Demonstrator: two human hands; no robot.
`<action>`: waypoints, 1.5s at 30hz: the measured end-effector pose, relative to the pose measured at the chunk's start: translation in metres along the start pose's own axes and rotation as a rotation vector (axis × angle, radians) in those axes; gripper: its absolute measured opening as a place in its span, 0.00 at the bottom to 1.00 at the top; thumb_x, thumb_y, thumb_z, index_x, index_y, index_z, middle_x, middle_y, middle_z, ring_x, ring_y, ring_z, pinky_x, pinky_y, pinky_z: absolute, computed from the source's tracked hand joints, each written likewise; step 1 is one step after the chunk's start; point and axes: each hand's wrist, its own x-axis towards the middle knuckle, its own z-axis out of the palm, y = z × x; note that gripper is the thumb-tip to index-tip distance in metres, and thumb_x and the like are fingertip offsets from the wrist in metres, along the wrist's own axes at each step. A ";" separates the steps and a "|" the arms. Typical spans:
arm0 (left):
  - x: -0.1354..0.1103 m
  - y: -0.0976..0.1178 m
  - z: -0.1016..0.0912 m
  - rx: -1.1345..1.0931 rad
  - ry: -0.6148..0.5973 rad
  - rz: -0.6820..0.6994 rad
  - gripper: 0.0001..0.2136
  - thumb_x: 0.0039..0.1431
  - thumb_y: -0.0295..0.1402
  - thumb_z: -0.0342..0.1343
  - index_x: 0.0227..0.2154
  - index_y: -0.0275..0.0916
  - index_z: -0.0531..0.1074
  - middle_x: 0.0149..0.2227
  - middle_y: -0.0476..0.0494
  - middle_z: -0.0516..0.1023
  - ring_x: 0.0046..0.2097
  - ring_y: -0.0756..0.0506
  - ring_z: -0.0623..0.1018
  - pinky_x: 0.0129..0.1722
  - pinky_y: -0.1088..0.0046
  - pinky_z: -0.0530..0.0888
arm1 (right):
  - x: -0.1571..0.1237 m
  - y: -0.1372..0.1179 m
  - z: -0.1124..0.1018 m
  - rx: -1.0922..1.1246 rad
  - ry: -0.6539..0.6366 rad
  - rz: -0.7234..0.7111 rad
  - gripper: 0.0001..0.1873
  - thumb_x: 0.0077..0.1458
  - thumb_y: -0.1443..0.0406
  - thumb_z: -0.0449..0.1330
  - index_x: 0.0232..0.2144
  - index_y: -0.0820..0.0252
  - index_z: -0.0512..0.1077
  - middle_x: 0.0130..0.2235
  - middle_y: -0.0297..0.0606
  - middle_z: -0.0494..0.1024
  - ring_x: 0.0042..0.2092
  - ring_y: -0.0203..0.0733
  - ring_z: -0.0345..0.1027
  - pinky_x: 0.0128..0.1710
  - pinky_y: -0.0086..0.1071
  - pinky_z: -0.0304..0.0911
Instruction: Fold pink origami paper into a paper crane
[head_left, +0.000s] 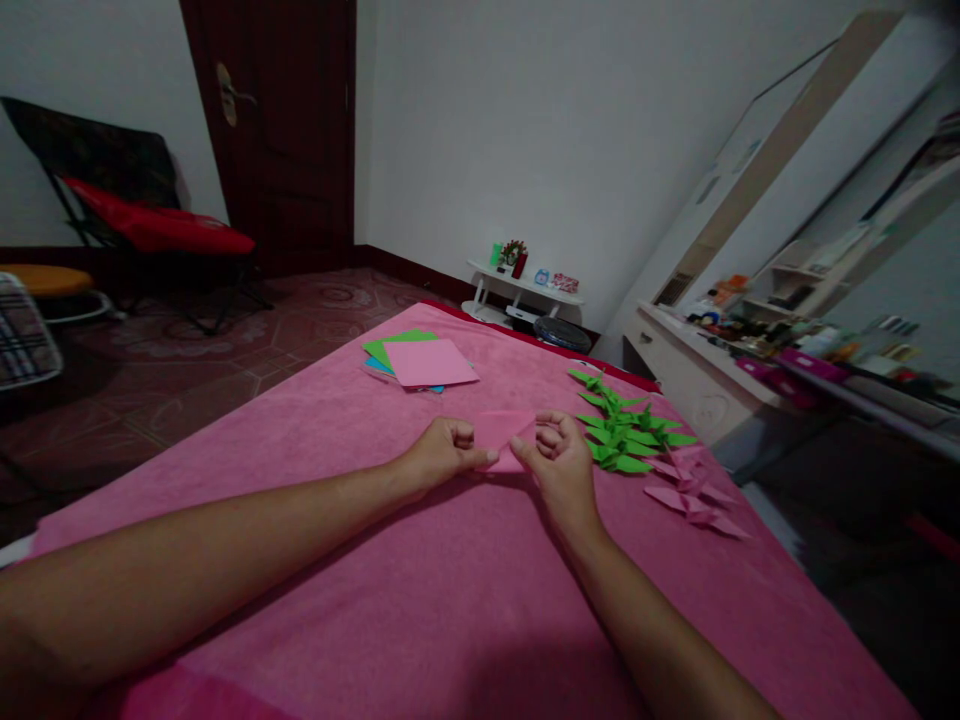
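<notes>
Between my two hands is a sheet of pink origami paper point(495, 430), held just above the pink cloth, with a fold line running slantwise across it. My left hand point(448, 447) pinches its left edge, thumb on top. On the right side, my right hand point(559, 458) grips the paper with the thumb pressed on its face and the fingers curled. Beyond my left hand lies a stack of coloured paper squares point(431, 362), pink on top, green and blue beneath. Right of my right hand sit several green folded paper cranes point(619, 430) and a few pink ones point(694, 495).
The pink cloth point(360, 590) covers the surface I work on. A low white shelf point(525, 283) with small items stands against the far wall. At right is a cluttered dressing table point(697, 360); at left, a red-seated folding chair point(161, 225) near a dark door point(289, 130).
</notes>
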 end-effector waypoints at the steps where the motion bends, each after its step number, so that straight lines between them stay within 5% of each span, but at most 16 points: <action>1: 0.000 0.000 0.000 0.014 0.000 -0.001 0.14 0.39 0.38 0.66 0.26 0.32 0.75 0.24 0.48 0.75 0.24 0.53 0.71 0.26 0.78 0.67 | 0.000 -0.001 0.000 0.001 0.014 -0.002 0.22 0.42 0.66 0.65 0.39 0.57 0.62 0.28 0.31 0.76 0.29 0.38 0.71 0.29 0.29 0.65; 4: -0.001 0.001 0.000 0.089 0.016 0.001 0.13 0.39 0.37 0.65 0.20 0.31 0.73 0.19 0.50 0.72 0.21 0.54 0.68 0.23 0.80 0.63 | -0.001 -0.003 -0.001 -0.017 0.018 -0.021 0.22 0.44 0.65 0.64 0.42 0.58 0.63 0.27 0.31 0.75 0.27 0.36 0.70 0.28 0.28 0.63; 11: -0.002 0.002 -0.001 0.175 -0.010 0.008 0.11 0.41 0.37 0.63 0.19 0.32 0.72 0.19 0.49 0.72 0.21 0.54 0.66 0.22 0.79 0.60 | 0.000 -0.001 -0.002 -0.128 0.029 -0.085 0.09 0.46 0.61 0.63 0.28 0.61 0.71 0.27 0.33 0.74 0.28 0.36 0.65 0.27 0.27 0.60; 18: -0.003 0.000 0.000 0.143 -0.047 0.010 0.11 0.41 0.37 0.64 0.18 0.33 0.71 0.19 0.50 0.70 0.20 0.54 0.65 0.21 0.79 0.59 | -0.002 -0.006 -0.003 -0.225 0.076 -0.143 0.11 0.48 0.60 0.61 0.22 0.61 0.68 0.21 0.30 0.65 0.23 0.33 0.56 0.23 0.26 0.53; 23: 0.001 0.003 -0.003 0.043 0.102 0.056 0.13 0.41 0.39 0.65 0.20 0.33 0.71 0.19 0.50 0.71 0.21 0.54 0.67 0.22 0.79 0.61 | 0.001 -0.010 -0.010 -0.234 0.068 -0.143 0.12 0.49 0.62 0.61 0.18 0.61 0.67 0.19 0.29 0.64 0.23 0.32 0.57 0.23 0.26 0.53; 27: 0.006 0.009 -0.011 -0.021 0.296 0.154 0.14 0.40 0.38 0.66 0.25 0.33 0.73 0.20 0.51 0.72 0.21 0.55 0.67 0.22 0.79 0.63 | 0.003 -0.005 -0.014 -0.167 -0.047 0.005 0.12 0.49 0.59 0.60 0.20 0.62 0.69 0.19 0.33 0.71 0.21 0.34 0.61 0.21 0.27 0.57; 30: 0.009 0.012 -0.016 -0.042 0.333 0.168 0.14 0.41 0.38 0.66 0.26 0.32 0.73 0.20 0.50 0.73 0.21 0.55 0.68 0.22 0.80 0.64 | 0.005 0.002 -0.017 -0.121 -0.074 0.079 0.13 0.48 0.58 0.61 0.21 0.63 0.71 0.19 0.35 0.73 0.19 0.34 0.62 0.18 0.26 0.57; 35: 0.012 0.013 -0.024 0.048 0.177 0.028 0.14 0.43 0.39 0.64 0.23 0.31 0.73 0.19 0.45 0.74 0.21 0.53 0.71 0.23 0.78 0.67 | 0.010 0.012 -0.022 -0.042 -0.018 0.106 0.14 0.46 0.57 0.63 0.21 0.63 0.70 0.18 0.33 0.71 0.17 0.32 0.60 0.15 0.25 0.55; 41: 0.005 0.020 -0.030 0.191 -0.343 -0.213 0.14 0.42 0.40 0.64 0.21 0.32 0.74 0.22 0.42 0.77 0.23 0.51 0.75 0.24 0.77 0.69 | 0.015 0.007 -0.025 0.102 -0.004 0.160 0.13 0.44 0.60 0.64 0.18 0.62 0.68 0.16 0.28 0.65 0.17 0.29 0.54 0.15 0.23 0.49; 45: 0.003 0.025 -0.030 0.165 -0.342 -0.253 0.13 0.44 0.39 0.64 0.18 0.33 0.72 0.18 0.46 0.75 0.20 0.54 0.72 0.21 0.81 0.65 | 0.019 0.010 -0.026 0.135 -0.056 0.209 0.15 0.42 0.60 0.64 0.14 0.61 0.65 0.13 0.27 0.62 0.15 0.28 0.51 0.14 0.24 0.44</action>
